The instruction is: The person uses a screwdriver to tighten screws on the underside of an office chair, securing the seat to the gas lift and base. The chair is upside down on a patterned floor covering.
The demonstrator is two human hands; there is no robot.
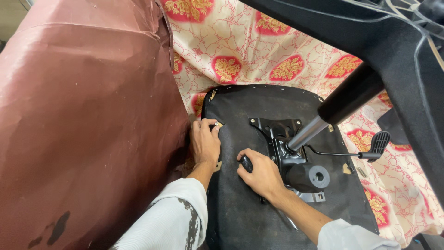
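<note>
Black knob [247,163] sits inside the curled fingers of the right hand [262,175], beside the metal bracket [277,134]. Left hand [205,142] presses, fingers bent, on the edge of the upturned seat [240,208], pinching something small I cannot identify. Lever [356,150] sticks out right. Flowered cloth [259,51] lies beneath; brown sheet [88,120] at left.

The right hand [263,175] is closing over a small black handle [246,163], hiding most of it, so its kind is unclear. The left hand [205,141] is covering the small piece at the edge of the seat underside [240,213]. The chair base [407,51] is running off the top edge, and the maroon sheet [88,125] off the left.
</note>
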